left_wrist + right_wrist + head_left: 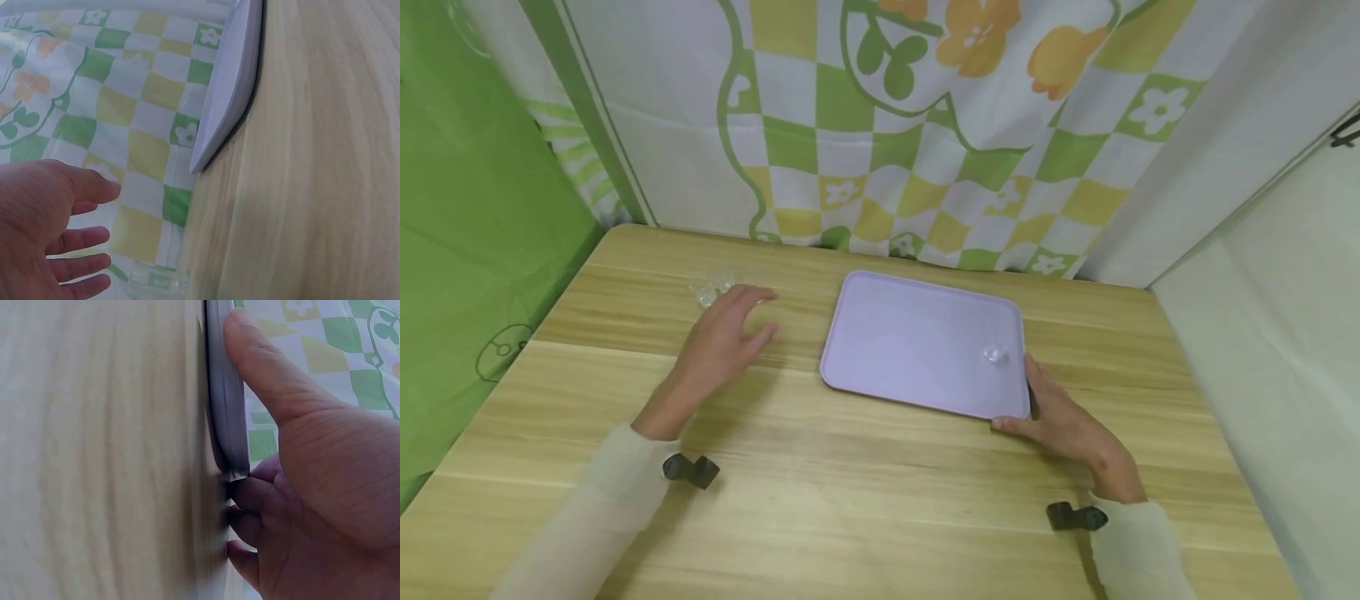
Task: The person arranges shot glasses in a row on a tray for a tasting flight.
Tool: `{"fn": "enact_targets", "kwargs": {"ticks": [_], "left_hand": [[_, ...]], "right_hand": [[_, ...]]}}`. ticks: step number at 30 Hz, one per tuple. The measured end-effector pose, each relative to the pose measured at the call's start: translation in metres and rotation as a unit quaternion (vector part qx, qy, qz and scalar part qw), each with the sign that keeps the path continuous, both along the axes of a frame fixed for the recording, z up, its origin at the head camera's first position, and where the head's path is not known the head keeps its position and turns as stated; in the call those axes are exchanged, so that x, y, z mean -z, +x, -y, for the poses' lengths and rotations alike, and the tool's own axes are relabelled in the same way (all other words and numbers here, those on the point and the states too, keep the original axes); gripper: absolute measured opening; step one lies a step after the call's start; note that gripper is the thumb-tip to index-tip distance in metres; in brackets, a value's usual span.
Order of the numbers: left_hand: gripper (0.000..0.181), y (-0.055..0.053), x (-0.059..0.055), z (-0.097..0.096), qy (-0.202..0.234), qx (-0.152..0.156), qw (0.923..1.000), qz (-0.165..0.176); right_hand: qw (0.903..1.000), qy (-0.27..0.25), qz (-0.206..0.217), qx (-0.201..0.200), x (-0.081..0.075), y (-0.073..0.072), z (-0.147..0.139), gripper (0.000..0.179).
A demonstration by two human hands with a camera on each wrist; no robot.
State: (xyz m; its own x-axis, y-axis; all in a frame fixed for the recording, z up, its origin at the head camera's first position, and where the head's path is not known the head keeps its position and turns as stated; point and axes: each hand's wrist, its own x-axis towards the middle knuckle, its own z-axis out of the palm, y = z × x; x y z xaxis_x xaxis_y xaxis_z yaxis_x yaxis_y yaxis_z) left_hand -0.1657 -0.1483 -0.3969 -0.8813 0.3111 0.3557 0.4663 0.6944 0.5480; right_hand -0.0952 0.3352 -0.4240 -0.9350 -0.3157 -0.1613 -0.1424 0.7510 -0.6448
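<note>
A light purple tray [917, 342] lies on the wooden table. Near its right side stands a small clear glass-like object [996, 354]. My right hand [1067, 421] holds the tray's near right corner, the thumb along the front edge and the fingers by the right side. In the right wrist view the fingers [250, 494] bend in at that corner. My left hand [718, 342] is left of the tray, held above the table with fingers apart and nothing in them. Just beyond it are several small clear objects [707, 293], partly hidden by the hand.
The wooden table [820, 500] extends around the tray. A green and yellow checked curtain [910, 150] hangs along its far edge. Green cloth [467, 208] borders the left, and a pale sheet [1262, 308] the right.
</note>
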Motion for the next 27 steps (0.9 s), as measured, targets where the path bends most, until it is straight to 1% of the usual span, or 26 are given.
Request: {"fn": "enact_targets", "kwargs": {"ticks": [4,8,10,14,18,22,27], "left_hand": [[0.042,0.001,0.005,0.007,0.003,-0.007,0.9999,-0.011],[0.043,0.0,0.011,0.014,0.008,-0.013,0.9993,-0.034],[0.043,0.0,0.013,0.017,0.006,-0.019,0.9991,-0.037],[0.042,0.002,0.013,0.021,0.005,-0.038,0.999,-0.024],[0.042,0.003,0.012,0.024,0.013,-0.05,0.9986,-0.014],[0.044,0.002,0.011,0.028,0.014,-0.066,0.9977,-0.002],[0.048,0.0,0.014,0.034,0.022,-0.095,0.9952,0.007]], "right_hand": [[1.0,0.005,0.003,0.002,0.001,0.0,-0.001,0.12],[0.9999,0.009,0.006,0.006,0.001,0.0,-0.001,0.12],[0.9999,0.011,0.007,0.007,0.001,0.001,-0.001,0.12],[0.9999,0.011,0.004,0.006,0.001,0.0,-0.001,0.12],[0.9999,0.01,-0.001,0.004,0.001,0.0,-0.001,0.119],[0.9999,0.009,-0.003,0.004,0.001,0.001,-0.001,0.12],[0.9999,0.009,-0.007,0.003,0.002,0.0,-0.001,0.12]]}}
